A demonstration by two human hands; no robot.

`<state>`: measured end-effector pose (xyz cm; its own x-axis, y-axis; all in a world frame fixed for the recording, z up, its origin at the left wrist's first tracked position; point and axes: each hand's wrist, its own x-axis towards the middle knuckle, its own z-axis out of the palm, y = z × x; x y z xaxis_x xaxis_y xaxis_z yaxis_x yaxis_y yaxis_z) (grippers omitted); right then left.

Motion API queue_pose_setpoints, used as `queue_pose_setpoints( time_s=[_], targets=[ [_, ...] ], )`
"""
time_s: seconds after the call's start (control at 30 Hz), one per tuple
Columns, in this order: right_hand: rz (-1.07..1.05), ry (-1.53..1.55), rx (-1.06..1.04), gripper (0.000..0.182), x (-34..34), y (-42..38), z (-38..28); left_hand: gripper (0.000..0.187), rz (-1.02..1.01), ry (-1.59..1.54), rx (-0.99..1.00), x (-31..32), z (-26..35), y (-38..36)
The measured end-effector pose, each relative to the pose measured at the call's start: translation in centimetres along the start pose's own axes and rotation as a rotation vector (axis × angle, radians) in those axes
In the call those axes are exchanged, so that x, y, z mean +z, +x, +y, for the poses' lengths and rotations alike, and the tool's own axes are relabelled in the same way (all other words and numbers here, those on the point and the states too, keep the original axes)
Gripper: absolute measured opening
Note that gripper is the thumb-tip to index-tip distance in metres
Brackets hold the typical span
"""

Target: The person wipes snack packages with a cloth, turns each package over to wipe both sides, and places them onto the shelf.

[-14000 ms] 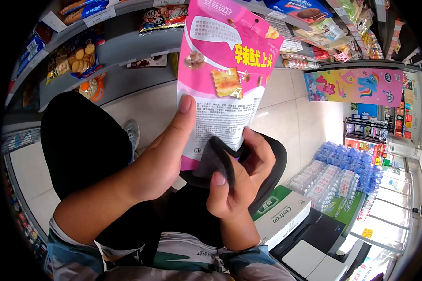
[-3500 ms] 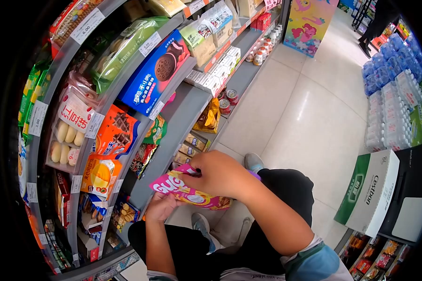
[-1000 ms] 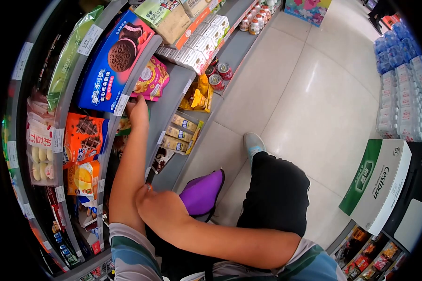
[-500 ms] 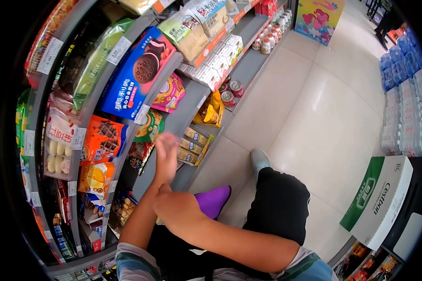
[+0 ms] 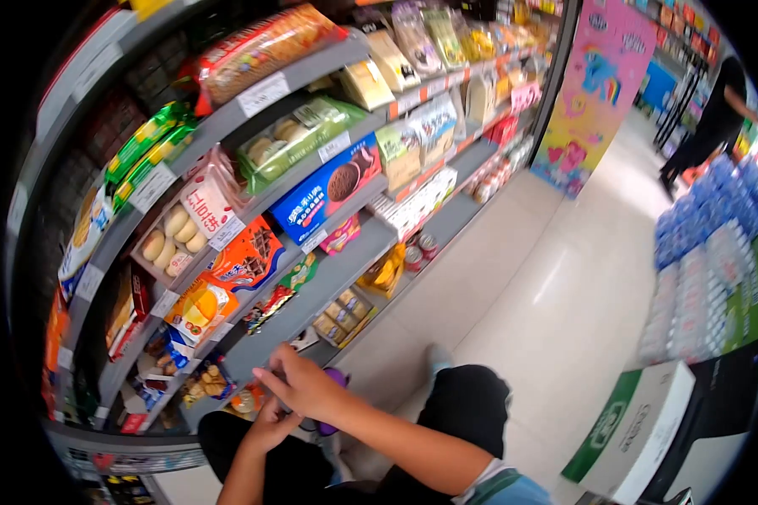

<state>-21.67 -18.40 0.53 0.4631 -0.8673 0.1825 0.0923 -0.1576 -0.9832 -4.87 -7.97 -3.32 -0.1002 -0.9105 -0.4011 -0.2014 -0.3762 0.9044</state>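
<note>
I have both hands low in front of the shelves, close over my lap. My right hand (image 5: 305, 389) lies on top, fingers curled loosely, and beneath it a bit of the purple cloth (image 5: 335, 379) peeks out past the knuckles; I cannot tell whether that grip is closed on the cloth or only resting over it. My left hand (image 5: 271, 422) sits just under the right, touching it, and its grip is hidden, so I cannot tell its state either. Both hands hover just off the front edge of the grey shelf (image 5: 312, 299), near its bare middle. A pink snack bag (image 5: 342, 235) stands at that shelf's back edge, under the blue biscuit box (image 5: 328, 189).
</note>
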Motion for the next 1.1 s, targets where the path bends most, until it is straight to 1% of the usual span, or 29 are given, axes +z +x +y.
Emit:
queue_pose_setpoints(
  time_s=[0.03, 0.07, 0.1, 0.13, 0.2, 0.23, 0.27, 0.3, 0.33, 0.37, 0.4, 0.43, 0.47, 0.5, 0.53, 0.6, 0.63, 0.7, 0.73, 0.8, 0.83, 0.87, 0.9, 0.93, 1.0, 1.03, 1.07, 1.1],
  targets=[
    [0.006, -0.013, -0.003, 0.037, 0.6, 0.0, 0.4, 0.046, 0.016, 0.003, 0.062, 0.9, -0.2, 0.0],
    [-0.005, -0.063, -0.009, 0.037, 0.6, 0.0, 0.6, 0.042, 0.033, 0.01, 0.124, 1.6, 1.1, -0.3],
    [-0.025, -0.024, 0.019, 0.036, 0.7, 0.1, 0.5, 0.032, 0.053, -0.027, 0.135, 2.4, 2.5, -0.6],
    [-0.042, 0.022, 0.048, 0.035, 0.7, 0.1, 0.3, 0.032, 0.05, -0.051, 0.164, 2.7, 1.8, -0.5],
    [-0.066, 0.002, 0.076, 0.033, 0.8, -0.5, 0.2, 0.023, 0.18, -0.181, 0.087, 3.2, -0.3, -0.6],
    [-0.059, 0.007, 0.0, 0.033, 1.1, -0.7, 1.0, 0.019, 0.317, -0.055, 0.151, 3.6, -0.9, -0.7],
    [-0.031, 0.003, -0.07, 0.034, 0.7, -1.2, 2.0, 0.022, 0.366, 0.032, -0.018, 3.0, -2.4, -0.7],
    [-0.108, -0.141, 0.005, 0.031, 0.0, -1.4, 2.7, 0.023, 0.414, -0.107, 0.142, 3.6, -2.2, -0.8],
    [-0.127, -0.071, -0.059, 0.042, -0.7, -2.1, 1.2, 0.024, 0.455, -0.179, 0.329, 4.3, -1.5, -0.7],
    [-0.18, -0.172, -0.035, 0.046, -1.5, -2.6, 0.6, 0.026, 0.451, -0.213, 0.338, 4.1, -0.9, -0.9],
    [-0.236, -0.26, -0.006, 0.051, -1.9, -3.1, 0.2, 0.029, 0.474, -0.258, 0.271, 4.0, 0.4, -1.5],
    [-0.202, -0.279, -0.01, 0.051, -2.5, -3.3, -0.2, 0.031, 0.472, -0.262, 0.323, 3.6, 0.1, -1.2],
    [-0.339, -0.316, 0.082, 0.052, -2.9, -3.5, -0.2, 0.033, 0.482, -0.267, 0.371, 3.3, 0.7, -1.5],
    [-0.482, -0.347, 0.173, 0.054, -3.0, -3.5, -0.3, 0.036, 0.51, -0.26, 0.312, 3.4, 2.0, -2.3],
    [-0.471, -0.353, 0.168, 0.054, -3.1, -3.7, -0.1, 0.036, 0.5, -0.258, 0.322, 2.9, 1.8, -2.4],
    [-0.452, -0.366, 0.187, 0.05, -3.2, -4.4, 0.5, 0.04, 0.455, -0.393, 0.307, 2.0, 1.1, -2.4],
    [-0.442, -0.373, 0.185, 0.05, -3.3, -4.9, 0.9, 0.04, 0.445, -0.394, 0.314, 1.9, 0.8, -2.4],
    [-0.289, -0.268, 0.189, 0.048, -3.6, -6.3, 0.4, 0.039, 0.448, -0.251, 0.43, 2.0, 1.0, -2.6],
    [-0.281, -0.276, 0.187, 0.048, -3.5, -7.0, 0.3, 0.039, 0.44, -0.254, 0.438, 2.2, 1.1, -2.8],
    [-0.068, -0.286, 0.055, 0.043, -3.1, -8.3, 0.1, 0.038, 0.49, -0.107, 0.468, 2.9, 2.3, -3.8],
    [-0.07, -0.291, 0.05, 0.043, -2.9, -8.7, 0.0, 0.034, 0.479, -0.063, 0.459, 2.6, 1.9, -3.8],
    [-0.055, -0.364, 0.032, 0.042, -3.0, -9.1, 0.2, 0.034, 0.487, -0.067, 0.464, 2.3, 1.8, -4.0],
    [-0.044, -0.435, 0.011, 0.04, -3.0, -9.4, 0.4, 0.032, 0.509, 0.06, 0.512, 2.0, 1.9, -4.2],
    [-0.066, -0.434, 0.001, 0.04, -3.2, -9.8, 0.5, 0.029, 0.541, 0.188, 0.553, 1.6, 1.8, -4.4],
    [-0.197, -0.513, 0.147, 0.038, -3.4, -10.0, 0.7, 0.029, 0.648, 0.168, 0.541, 1.6, 1.3, -4.6],
    [-0.231, -0.51, 0.128, 0.038, -3.4, -10.0, 1.9, 0.031, 0.63, 0.136, 0.512, 1.4, 1.1, -4.6],
    [-0.207, -0.588, 0.175, 0.037, -3.5, -10.2, 3.7, 0.033, 0.607, 0.102, 0.487, 1.4, 1.0, -4.6],
    [-0.173, -0.668, 0.222, 0.037, -3.4, -10.1, 4.1, 0.032, 0.63, 0.066, 0.52, 1.6, 1.7, -4.7]
  ],
)
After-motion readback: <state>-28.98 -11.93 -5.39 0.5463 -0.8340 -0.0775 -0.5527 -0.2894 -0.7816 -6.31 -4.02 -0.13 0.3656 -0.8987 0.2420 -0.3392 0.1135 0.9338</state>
